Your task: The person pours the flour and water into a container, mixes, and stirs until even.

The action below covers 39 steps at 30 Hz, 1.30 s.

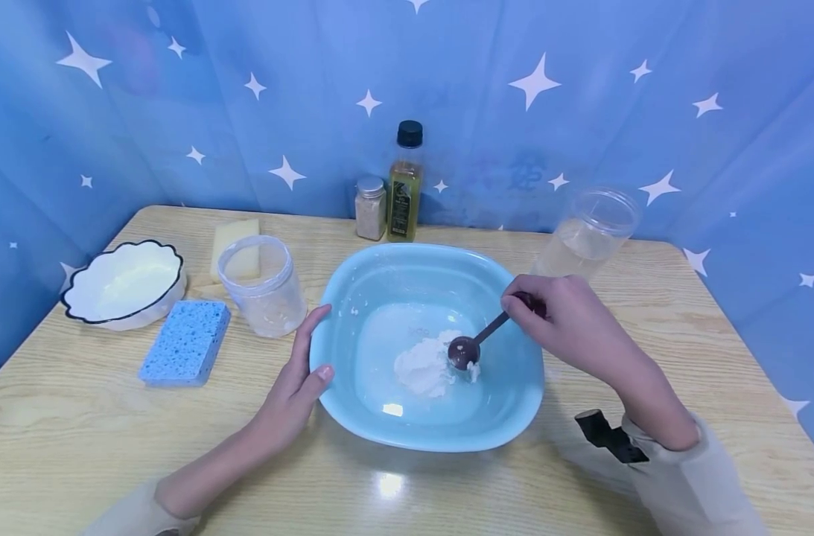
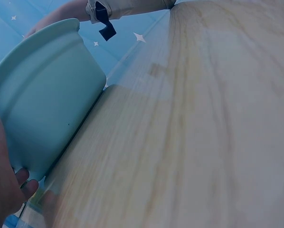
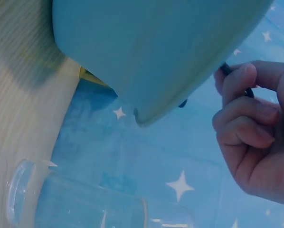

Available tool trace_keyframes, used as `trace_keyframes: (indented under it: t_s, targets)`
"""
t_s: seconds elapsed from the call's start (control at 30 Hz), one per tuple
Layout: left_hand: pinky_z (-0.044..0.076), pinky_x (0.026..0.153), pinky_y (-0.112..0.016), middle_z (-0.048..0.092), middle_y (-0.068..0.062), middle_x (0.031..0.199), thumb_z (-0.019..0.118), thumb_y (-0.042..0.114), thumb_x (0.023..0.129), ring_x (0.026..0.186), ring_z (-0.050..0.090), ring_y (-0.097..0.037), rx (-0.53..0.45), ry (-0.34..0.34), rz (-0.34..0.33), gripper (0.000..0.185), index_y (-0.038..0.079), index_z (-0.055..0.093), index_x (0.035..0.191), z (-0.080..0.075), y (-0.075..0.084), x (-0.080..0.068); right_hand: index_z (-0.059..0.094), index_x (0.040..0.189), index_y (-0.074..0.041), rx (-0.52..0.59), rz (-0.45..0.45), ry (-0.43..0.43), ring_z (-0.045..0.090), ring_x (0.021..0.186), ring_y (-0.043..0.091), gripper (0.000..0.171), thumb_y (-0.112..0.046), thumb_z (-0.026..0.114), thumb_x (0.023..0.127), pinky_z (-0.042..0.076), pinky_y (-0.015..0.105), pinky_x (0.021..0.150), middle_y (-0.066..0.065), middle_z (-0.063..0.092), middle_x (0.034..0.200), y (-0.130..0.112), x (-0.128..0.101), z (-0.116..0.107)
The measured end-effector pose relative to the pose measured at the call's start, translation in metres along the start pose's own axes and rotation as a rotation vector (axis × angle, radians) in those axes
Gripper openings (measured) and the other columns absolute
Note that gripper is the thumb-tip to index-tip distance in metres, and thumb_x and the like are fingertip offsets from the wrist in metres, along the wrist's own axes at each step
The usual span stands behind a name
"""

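Note:
A light blue basin stands on the table with a small heap of white powder on its floor. My left hand holds the basin's left side, thumb at the rim; in the left wrist view its fingertips lie against the outer wall. My right hand grips the handle of a dark brown measuring spoon over the right rim. The spoon's bowl is down at the powder's right edge, with a white clump beside it. In the right wrist view, curled fingers wrap the dark handle, while the basin hides the bowl.
Left of the basin are a cloudy plastic jar, a blue sponge, a white scalloped dish and a pale yellow block. A shaker and an oil bottle stand behind. A clear jar of liquid is back right.

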<state>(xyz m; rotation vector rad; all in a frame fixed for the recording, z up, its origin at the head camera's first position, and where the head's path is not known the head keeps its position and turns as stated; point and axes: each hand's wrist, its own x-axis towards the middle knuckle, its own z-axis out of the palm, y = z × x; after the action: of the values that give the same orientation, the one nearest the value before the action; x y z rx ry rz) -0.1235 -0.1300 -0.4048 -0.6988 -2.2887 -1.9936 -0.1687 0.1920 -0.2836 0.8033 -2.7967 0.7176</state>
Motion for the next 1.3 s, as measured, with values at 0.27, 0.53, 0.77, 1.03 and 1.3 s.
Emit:
trace_keyframes:
  t_s: [0.27, 0.53, 0.77, 1.03, 1.3]
  targets:
    - [0.050, 0.085, -0.035, 0.014, -0.004, 0.152, 0.040, 0.009, 0.095, 0.125, 0.038, -0.032, -0.001, -0.002, -0.005, 0.062, 0.027, 0.012, 0.148, 0.000, 0.000, 0.000, 0.067, 0.090, -0.012, 0.248, -0.006, -0.064, 0.036, 0.045, 0.010, 0.013, -0.017, 0.056, 0.094, 0.029, 0.024, 0.040, -0.004, 0.055, 0.062, -0.007, 0.001, 0.008]
    - [0.050, 0.086, -0.035, 0.016, -0.005, 0.151, 0.039, 0.008, 0.095, 0.123, 0.041, -0.032, 0.004, 0.000, 0.001, 0.062, 0.026, 0.013, 0.148, 0.000, 0.000, 0.000, 0.068, 0.089, -0.011, 0.346, -0.015, -0.194, 0.047, 0.052, 0.008, 0.008, -0.013, 0.060, 0.091, 0.038, 0.022, 0.048, -0.009, 0.061, 0.066, -0.018, 0.003, 0.032]
    - [0.049, 0.088, -0.036, 0.015, -0.004, 0.151, 0.039, 0.009, 0.095, 0.124, 0.039, -0.031, 0.012, 0.002, -0.003, 0.062, 0.026, 0.013, 0.148, 0.000, 0.000, 0.000, 0.068, 0.084, -0.009, 0.254, -0.014, -0.195, 0.051, 0.052, 0.005, 0.011, -0.008, 0.059, 0.089, 0.041, 0.022, 0.048, -0.011, 0.057, 0.061, -0.021, 0.002, 0.037]
    - [0.049, 0.087, -0.036, 0.014, -0.004, 0.152, 0.039, 0.009, 0.095, 0.126, 0.037, -0.032, 0.006, -0.001, -0.001, 0.062, 0.027, 0.013, 0.148, 0.000, -0.001, 0.000, 0.062, 0.071, -0.016, 0.135, 0.007, -0.198, 0.045, 0.049, 0.004, 0.021, -0.004, 0.054, 0.084, 0.038, 0.021, 0.046, -0.011, 0.048, 0.055, -0.017, 0.002, 0.026]
    - [0.049, 0.086, -0.035, 0.015, -0.005, 0.151, 0.040, 0.010, 0.094, 0.124, 0.039, -0.031, -0.004, -0.004, 0.002, 0.062, 0.027, 0.012, 0.148, 0.000, -0.001, 0.001, 0.064, 0.072, -0.015, 0.010, 0.042, -0.181, 0.043, 0.048, 0.006, 0.018, -0.005, 0.055, 0.085, 0.037, 0.022, 0.045, -0.009, 0.048, 0.055, -0.007, 0.001, 0.009]
